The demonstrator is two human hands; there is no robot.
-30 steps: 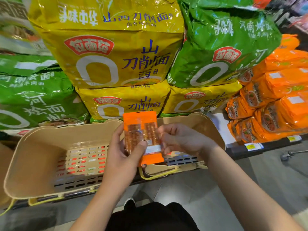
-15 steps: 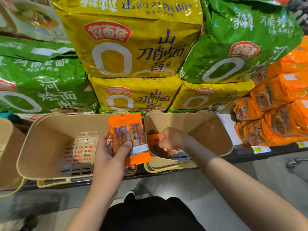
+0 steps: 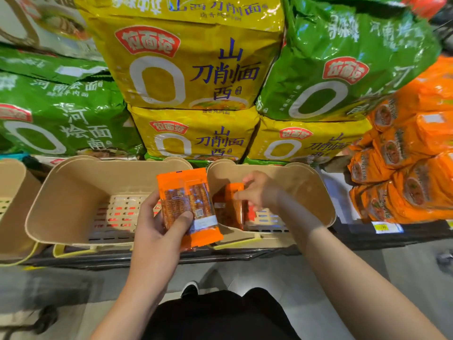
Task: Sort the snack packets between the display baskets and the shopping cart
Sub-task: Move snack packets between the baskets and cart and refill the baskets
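Packets of orange snacks sit in both hands. The left hand [image 3: 157,224] holds one snack packet [image 3: 188,207] upright above the gap between two beige baskets, thumb across its front and fingers behind, so its grip is clamped on the packet. The right hand [image 3: 259,190] reaches down into the right basket [image 3: 316,192] and pinches a second packet [image 3: 230,204] that stands on edge inside against the basket's left wall. The left basket [image 3: 66,192] shows only its slotted floor. Both baskets rest side by side on a dark shelf [image 3: 367,238]. Behind them, big yellow noodle bags [image 3: 196,69] and green noodle bags [image 3: 343,60] are stacked, with orange noodle packs [image 3: 411,173] piled at the far right.
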